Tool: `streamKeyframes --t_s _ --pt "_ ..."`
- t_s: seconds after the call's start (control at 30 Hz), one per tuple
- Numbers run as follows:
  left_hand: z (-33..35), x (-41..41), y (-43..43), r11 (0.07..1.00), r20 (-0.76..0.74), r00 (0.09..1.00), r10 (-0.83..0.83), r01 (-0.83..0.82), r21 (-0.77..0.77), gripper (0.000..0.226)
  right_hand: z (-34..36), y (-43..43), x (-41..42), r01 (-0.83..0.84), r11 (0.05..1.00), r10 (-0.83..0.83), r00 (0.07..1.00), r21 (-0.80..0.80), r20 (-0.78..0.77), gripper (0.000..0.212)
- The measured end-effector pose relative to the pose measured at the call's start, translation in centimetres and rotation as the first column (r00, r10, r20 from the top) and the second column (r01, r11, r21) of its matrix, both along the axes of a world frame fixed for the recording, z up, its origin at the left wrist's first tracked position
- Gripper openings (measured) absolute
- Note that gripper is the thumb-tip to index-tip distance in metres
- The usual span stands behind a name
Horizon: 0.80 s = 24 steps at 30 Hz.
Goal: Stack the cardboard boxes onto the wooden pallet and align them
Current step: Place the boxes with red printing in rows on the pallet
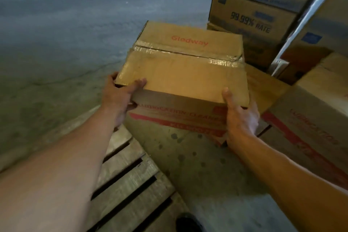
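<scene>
Head view, box: I am seeing the Gledway cardboard box (180, 66) lying straight ahead of both hands, long axis left to right, over the wooden pallet (128, 181).
Head view, left hand (120, 98): gripping the near left corner, fingers (113, 78) curling round the side.
Head view, right hand (240, 115): clasping the near right corner.
Head view, coming move: I am judging a nudge rightward, toward the neighbouring box (310, 118).

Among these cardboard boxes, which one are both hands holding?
The taped box with red Gledway lettering on top: the left hand and the right hand grip its near corners. The boxes printed 99.99% RATE stand stacked behind it, untouched.
</scene>
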State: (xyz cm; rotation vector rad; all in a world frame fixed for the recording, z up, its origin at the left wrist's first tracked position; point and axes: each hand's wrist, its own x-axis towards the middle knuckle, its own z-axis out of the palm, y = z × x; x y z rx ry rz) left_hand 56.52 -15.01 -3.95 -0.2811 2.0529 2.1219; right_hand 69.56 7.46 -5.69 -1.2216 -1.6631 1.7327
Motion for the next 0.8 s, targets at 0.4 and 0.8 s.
streamKeyframes --t_s 0.4,0.8 --pt "0.7 31.6 -33.8 0.899 0.03 0.899 0.437 -0.437 -0.013 0.039 0.4 -29.9 18.5 -0.481 0.877 0.479 0.875 -0.01 -0.067 0.085" --pt "5.1 62.0 -54.4 0.602 0.011 0.602 0.798 -0.798 0.021 0.059 3.4 -53.8 37.9 -0.795 0.604 0.782 0.605 -0.056 -0.148 0.078"
